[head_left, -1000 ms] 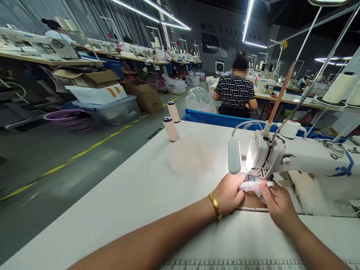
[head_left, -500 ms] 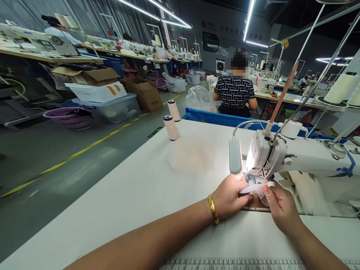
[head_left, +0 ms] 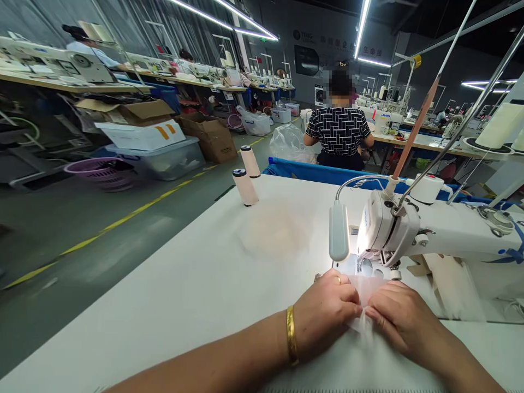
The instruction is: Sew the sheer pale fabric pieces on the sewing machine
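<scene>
Both my hands rest on the white table (head_left: pixel 196 284) just in front of the sewing machine (head_left: pixel 429 229). My left hand (head_left: pixel 325 311), with a gold bangle at the wrist, pinches a small piece of sheer white fabric (head_left: pixel 364 292). My right hand (head_left: pixel 399 319) pinches the same piece from the other side, fingertips meeting the left ones. The fabric runs back toward the needle area, lit by the machine's lamp (head_left: pixel 339 232).
Two pale thread cones (head_left: pixel 245 187) stand at the table's far left edge. A blue bin edge (head_left: pixel 311 172) lies behind the table. A person in a patterned top (head_left: pixel 339 136) sits ahead. Boxes (head_left: pixel 143 117), a plastic tub and a purple basket (head_left: pixel 100 170) line the aisle at left.
Both hands have drawn back from under the needle toward me, pulling the sheer fabric with them, and now pinch it together on the table.
</scene>
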### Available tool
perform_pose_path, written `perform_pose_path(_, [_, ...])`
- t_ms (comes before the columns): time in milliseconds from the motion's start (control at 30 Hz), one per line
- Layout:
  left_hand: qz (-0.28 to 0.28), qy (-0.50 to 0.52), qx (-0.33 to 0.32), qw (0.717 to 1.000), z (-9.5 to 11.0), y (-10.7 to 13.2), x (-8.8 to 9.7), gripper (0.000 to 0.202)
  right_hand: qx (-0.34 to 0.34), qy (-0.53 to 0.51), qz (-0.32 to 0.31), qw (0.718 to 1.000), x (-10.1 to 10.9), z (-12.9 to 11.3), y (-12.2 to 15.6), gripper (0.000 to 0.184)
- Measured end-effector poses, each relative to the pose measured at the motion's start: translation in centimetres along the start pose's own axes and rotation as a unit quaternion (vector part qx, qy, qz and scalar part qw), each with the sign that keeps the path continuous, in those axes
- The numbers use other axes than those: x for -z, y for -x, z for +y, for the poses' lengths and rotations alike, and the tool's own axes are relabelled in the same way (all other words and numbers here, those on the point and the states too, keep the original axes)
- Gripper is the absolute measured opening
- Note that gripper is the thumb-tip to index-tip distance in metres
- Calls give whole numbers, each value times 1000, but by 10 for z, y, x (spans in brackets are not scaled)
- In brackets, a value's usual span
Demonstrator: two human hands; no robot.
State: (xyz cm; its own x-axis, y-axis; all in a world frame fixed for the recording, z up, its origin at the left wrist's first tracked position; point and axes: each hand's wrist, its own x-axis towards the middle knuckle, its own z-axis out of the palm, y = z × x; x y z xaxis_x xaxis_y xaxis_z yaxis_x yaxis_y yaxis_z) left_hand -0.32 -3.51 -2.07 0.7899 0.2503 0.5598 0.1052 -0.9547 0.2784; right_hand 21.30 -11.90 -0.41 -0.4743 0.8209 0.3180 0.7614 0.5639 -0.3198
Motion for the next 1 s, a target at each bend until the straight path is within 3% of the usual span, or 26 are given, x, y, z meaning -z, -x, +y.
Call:
perform_pose_path(400, [26,-35,21,999,-20,-5,-14,20,-28,34,34,998,-10,13,-4,34])
perform_pose_path(600, [-11,14,65,998,-31,-11,-14,17,-63,23,32,997,-11,9,-3,19])
perform_pose_path(667, [-26,83,99,991,-33,-15,-11,18,-63,20,43,997,-14,7,-5,34])
perform_pose_path(767, [-52,183,201,961,-36,-23,-6,28,-72,29,87,993,-20,8,-10,24])
perform_pose_path(867, [-78,214,266,937,-37,-26,-2,37,-108,1,112,988,-22,12,-12,31])
perform_pose_path(933, [-79,201,240,946,-36,-24,0,37,-112,-21,110,987,-20,13,-11,30])
perform_pose_path(1000, [-67,156,166,971,-33,-18,1,29,-81,-24,92,992,-18,13,-8,29])
